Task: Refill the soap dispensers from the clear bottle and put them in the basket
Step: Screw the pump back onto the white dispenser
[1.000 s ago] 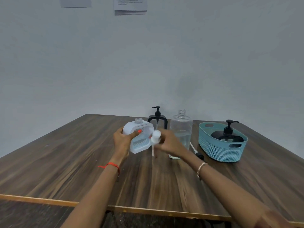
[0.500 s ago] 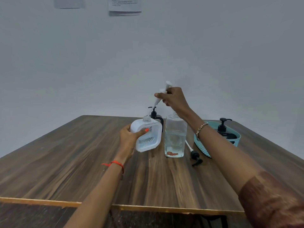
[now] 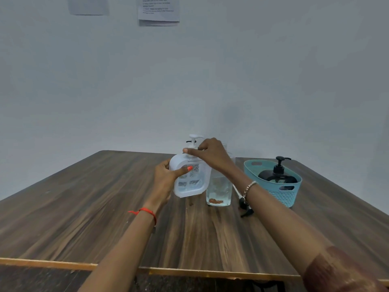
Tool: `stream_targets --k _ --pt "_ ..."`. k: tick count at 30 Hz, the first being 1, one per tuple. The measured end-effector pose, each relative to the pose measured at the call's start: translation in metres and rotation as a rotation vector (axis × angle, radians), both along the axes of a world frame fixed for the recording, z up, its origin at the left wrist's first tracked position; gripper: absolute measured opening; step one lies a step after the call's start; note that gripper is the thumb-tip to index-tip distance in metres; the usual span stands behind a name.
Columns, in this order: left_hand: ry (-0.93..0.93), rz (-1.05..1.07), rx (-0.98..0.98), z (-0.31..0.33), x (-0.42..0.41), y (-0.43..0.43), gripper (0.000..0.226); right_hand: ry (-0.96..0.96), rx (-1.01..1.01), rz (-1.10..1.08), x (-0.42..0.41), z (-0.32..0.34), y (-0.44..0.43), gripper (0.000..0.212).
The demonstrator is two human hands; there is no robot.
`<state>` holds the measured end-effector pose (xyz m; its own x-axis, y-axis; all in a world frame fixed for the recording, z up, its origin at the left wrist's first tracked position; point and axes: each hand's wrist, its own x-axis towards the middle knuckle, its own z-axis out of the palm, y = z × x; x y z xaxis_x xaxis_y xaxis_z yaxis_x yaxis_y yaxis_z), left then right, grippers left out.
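Plain grey-white wall [image 3: 273, 81], two paper sheets [image 3: 159, 10] taped high, dark wood-grain table [image 3: 84, 207]

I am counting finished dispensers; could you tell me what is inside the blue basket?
One black pump dispenser stands upright inside the blue basket. Its base and the basket floor are hidden behind the near wall, so anything lying low there cannot be seen.

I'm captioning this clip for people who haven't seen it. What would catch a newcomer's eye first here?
Mid-table, the left hand grips a white soap dispenser while the right hand holds its white pump at the neck. Just to the right stands the clear bottle, low on liquid, with a loose black pump lying beside it. Further right, a teal basket holds a black dispenser.
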<state>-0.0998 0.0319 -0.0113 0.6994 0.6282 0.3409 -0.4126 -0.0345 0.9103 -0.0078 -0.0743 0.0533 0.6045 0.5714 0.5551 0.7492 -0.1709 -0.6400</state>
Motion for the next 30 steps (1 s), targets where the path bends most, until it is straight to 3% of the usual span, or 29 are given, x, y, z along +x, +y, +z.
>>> stream_targets --k 5,8,11,18,24,28,30 --pt "-0.012 -0.011 -0.036 0.003 0.0 0.002 0.025 0.067 0.202 0.016 0.002 0.004 -0.014 0.03" --pt "-0.013 -0.03 -0.027 0.007 0.001 0.0 0.023 0.165 0.163 0.05 0.002 0.009 -0.016 0.018" --pt "-0.013 -0.057 -0.03 0.009 0.004 -0.002 0.021 0.277 0.139 0.149 0.001 0.01 -0.015 0.035" --pt "-0.019 -0.092 -0.075 0.009 0.005 -0.001 0.031 0.294 0.264 0.144 0.007 0.007 -0.025 0.021" --pt "-0.039 -0.187 -0.076 0.014 0.003 -0.006 0.035 0.32 0.133 0.183 0.007 0.01 -0.025 0.038" --pt "-0.012 -0.206 -0.009 0.017 0.004 -0.01 0.028 0.26 0.122 0.111 0.002 0.011 -0.028 0.027" --pt "-0.001 -0.208 0.023 0.019 0.005 -0.013 0.025 0.208 0.098 0.099 -0.001 0.011 -0.028 0.035"
